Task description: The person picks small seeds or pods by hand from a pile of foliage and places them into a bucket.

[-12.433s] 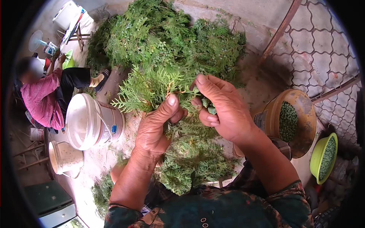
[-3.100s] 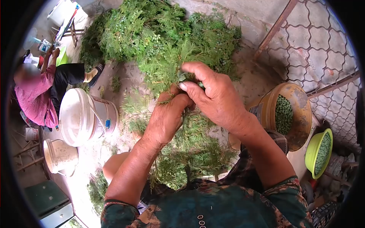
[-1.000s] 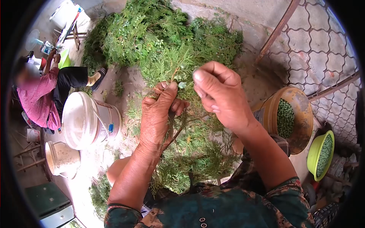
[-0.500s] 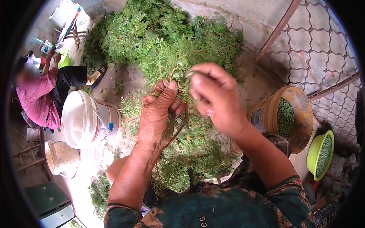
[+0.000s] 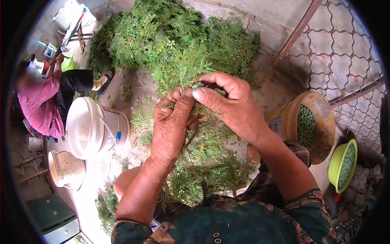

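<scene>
My left hand (image 5: 170, 128) is closed round a leafy conifer branch (image 5: 185, 69), whose feathery green sprays stick out above and below the fingers. Close against it, my right hand (image 5: 237, 105) pinches a small green cone (image 5: 198, 85) between thumb and forefinger. The thumbs of both hands nearly meet at the stem. More green shows inside the curl of my right fingers, but they partly hide it.
A heap of cut branches (image 5: 138, 36) lies ahead. On the right are a tilted yellow bucket (image 5: 323, 122) and a lime basin (image 5: 334, 166), both holding green cones. A white lidded bucket (image 5: 83, 128) stands left, near a seated person (image 5: 42, 103). Wire mesh (image 5: 333, 49) leans at right.
My right hand has moved in from slightly apart to the stem beside my left thumb, fingers now pinching there. My left hand has shifted slightly right with the branch.
</scene>
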Motion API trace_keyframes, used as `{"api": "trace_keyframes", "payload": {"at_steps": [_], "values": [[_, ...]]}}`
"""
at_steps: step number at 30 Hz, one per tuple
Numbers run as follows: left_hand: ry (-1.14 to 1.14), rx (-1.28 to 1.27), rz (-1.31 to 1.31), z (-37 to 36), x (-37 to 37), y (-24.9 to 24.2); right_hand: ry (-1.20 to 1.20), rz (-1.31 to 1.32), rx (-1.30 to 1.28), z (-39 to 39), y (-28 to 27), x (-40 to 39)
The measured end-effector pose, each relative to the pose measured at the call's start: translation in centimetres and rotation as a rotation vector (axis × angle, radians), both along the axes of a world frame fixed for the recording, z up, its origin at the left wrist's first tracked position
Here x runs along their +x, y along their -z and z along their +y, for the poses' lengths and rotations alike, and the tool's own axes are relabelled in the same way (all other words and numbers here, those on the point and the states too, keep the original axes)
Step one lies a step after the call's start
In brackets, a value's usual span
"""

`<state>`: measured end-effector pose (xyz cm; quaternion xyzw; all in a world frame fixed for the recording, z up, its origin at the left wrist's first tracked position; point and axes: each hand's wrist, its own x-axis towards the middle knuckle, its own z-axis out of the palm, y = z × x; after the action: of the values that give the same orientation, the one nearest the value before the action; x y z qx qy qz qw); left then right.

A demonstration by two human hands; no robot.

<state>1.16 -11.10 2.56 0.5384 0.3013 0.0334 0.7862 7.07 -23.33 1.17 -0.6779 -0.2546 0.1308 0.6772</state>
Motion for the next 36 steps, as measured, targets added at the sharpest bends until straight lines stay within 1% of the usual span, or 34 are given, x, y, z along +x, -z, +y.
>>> {"api": "trace_keyframes", "payload": {"at_steps": [1,2,3,4,5,6,7,8,9,11,12,13,15,17,19,21,23,25,27,29,30,31,33,34,35,36], "values": [[0.088,0.031,-0.117,0.8,-0.3,1.0,0.002,0.000,0.000,0.1,0.4,0.0],[0.175,0.062,-0.235,1.2,-0.4,1.5,0.034,-0.095,-0.024,0.2,0.8,0.1],[0.174,0.062,-0.235,1.0,-0.3,1.2,0.065,-0.191,-0.048,0.2,1.0,0.1],[0.141,0.032,-0.166,0.8,-0.2,0.8,0.065,-0.191,-0.048,0.1,0.7,0.1],[0.108,0.001,-0.097,0.6,-0.1,0.6,-0.017,0.041,0.022,-0.2,0.2,0.0],[0.108,0.002,-0.097,0.9,-0.2,0.8,-0.098,0.272,0.091,-0.5,-0.1,-0.1],[0.150,-0.166,-0.183,1.4,-0.3,1.3,-0.096,0.270,0.092,-0.6,-0.2,-0.1],[0.194,-0.332,-0.270,1.7,-0.3,1.4,-0.120,0.509,0.319,-0.8,-0.3,-0.2],[0.198,-0.328,-0.279,1.6,-0.2,1.2,-0.147,0.741,0.550,-0.9,-0.5,0.0],[0.119,-0.354,-0.264,1.0,-0.1,0.7,-0.158,0.726,0.609,-1.1,0.1,0.5],[0.140,-0.410,-0.277,1.1,-0.1,0.7,-0.136,0.731,0.641,-1.1,0.1,0.5],[0.146,-0.407,-0.281,1.2,-0.1,0.7,-0.111,0.738,0.672,-1.2,0.1,0.5],[0.264,-0.417,-0.282,1.6,-0.3,0.8,-0.102,0.718,0.629,-1.1,0.0,0.5],[0.274,-0.439,-0.259,1.6,-0.4,0.8,-0.066,0.635,0.449,-0.9,-0.3,0.3],[0.274,-0.400,-0.242,1.6,-0.4,1.1,-0.061,0.688,0.459,-0.8,-0.7,0.1],[0.240,-0.361,-0.220,1.1,-0.3,0.8,-0.088,0.502,0.363,-0.6,-0.7,0.1],[0.210,-0.322,-0.195,0.4,0.0,0.4,-0.054,0.482,0.365,-0.5,-0.4,0.5],[0.174,-0.290,-0.153,-0.2,0.3,0.4,0.084,0.450,0.350,-0.5,-0.4,0.5],[0.198,-0.307,-0.177,0.4,0.7,1.1,0.097,0.494,0.376,-0.6,-0.3,0.9],[0.215,-0.378,-0.333,1.7,0.7,1.7,0.189,0.599,0.658,-2.2,0.5,2.9],[0.175,-0.395,-0.342,2.6,0.8,1.6,0.114,0.698,0.832,-4.1,0.7,5.0],[0.170,-0.478,-0.395,3.5,1.0,1.8,0.034,0.792,1.007,-5.1,0.0,6.2],[0.186,-0.640,-0.463,4.7,1.2,1.8,0.054,0.790,1.001,-5.4,-0.6,5.3],[0.185,-0.638,-0.466,5.0,1.3,1.9,-0.014,0.693,0.827,-5.0,-0.8,4.7],[0.174,-0.696,-0.488,5.3,1.4,2.0,-0.077,0.596,0.653,-4.7,-0.8,4.1],[0.164,-0.755,-0.510,5.4,1.4,2.1,-0.169,0.669,0.556,-4.3,-0.7,3.8]]}}
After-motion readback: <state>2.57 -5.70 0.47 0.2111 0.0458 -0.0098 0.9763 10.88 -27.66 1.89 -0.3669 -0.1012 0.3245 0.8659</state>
